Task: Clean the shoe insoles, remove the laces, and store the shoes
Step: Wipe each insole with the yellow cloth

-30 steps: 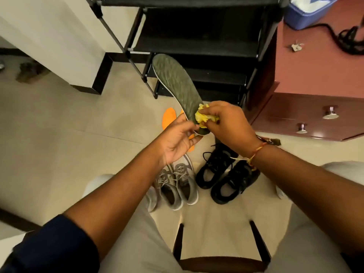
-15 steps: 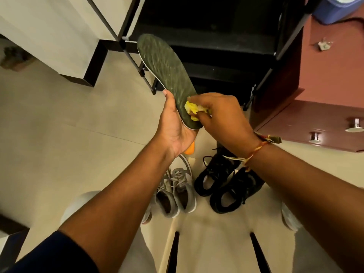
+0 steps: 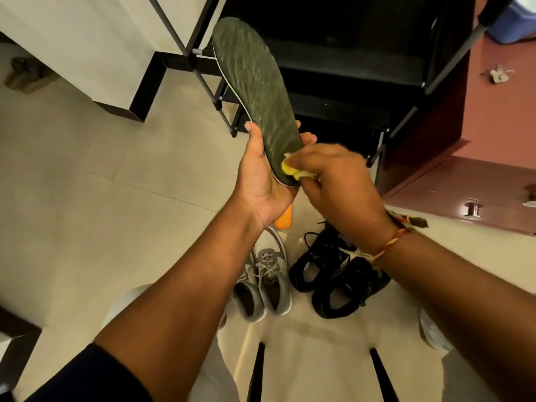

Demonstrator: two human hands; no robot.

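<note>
Pale tiled floor (image 3: 87, 213) underfoot; on it, a pair of grey sneakers (image 3: 266, 285) just beside a pair of black sneakers (image 3: 339, 280), both laced, heels toward the camera; past the grey toes, an orange insole (image 3: 283, 220), mostly hidden; farther back, standing on the tiles, a black shoe rack (image 3: 348, 71); to the right, a reddish cabinet top (image 3: 507, 126) bearing a small pale object (image 3: 496, 74) and a blue tub (image 3: 513, 21).
</note>
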